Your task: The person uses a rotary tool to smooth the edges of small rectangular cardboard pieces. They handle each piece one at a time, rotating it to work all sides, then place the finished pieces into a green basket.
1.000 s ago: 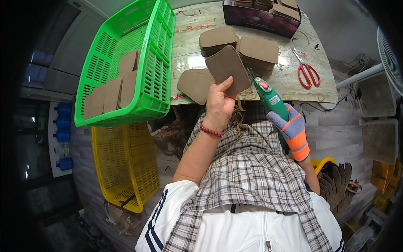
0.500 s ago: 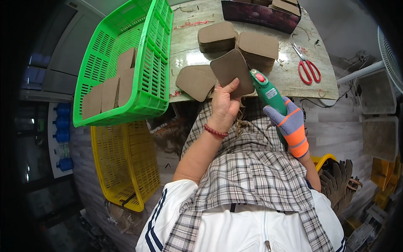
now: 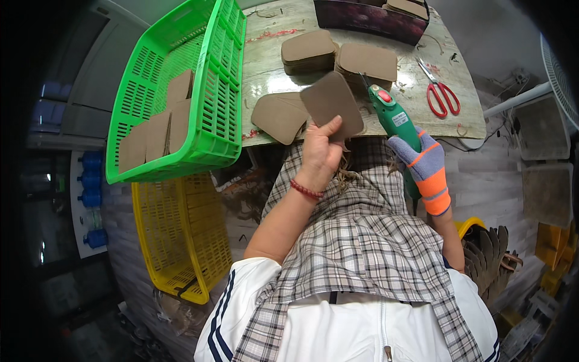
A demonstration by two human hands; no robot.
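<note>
Between thumb and fingers, my left hand (image 3: 324, 145) grips a flat brown panel (image 3: 333, 107) with rounded corners, tilted over the table's front edge. My right hand (image 3: 427, 160), in a grey and orange glove, is wrapped round a green handheld power tool (image 3: 394, 118) with a red button. The tool's thin dark tip stands apart from the panel, to its right. Loose brown panels (image 3: 278, 116) lie fanned left of the held one. Behind it are two piles of similar panels, a left stack (image 3: 307, 49) and a right stack (image 3: 366, 60).
A green crate (image 3: 220, 111) with panels inside stands at the left, above a yellow crate (image 3: 202, 241). Red-handled scissors (image 3: 442, 98) lie on the table (image 3: 271, 72). A dark box (image 3: 362, 23) is at the back. A fan (image 3: 558, 84) stands on the right.
My right hand has drawn the tool slightly right, away from the panel's edge. The panel stays in my left hand, a little shifted and turned.
</note>
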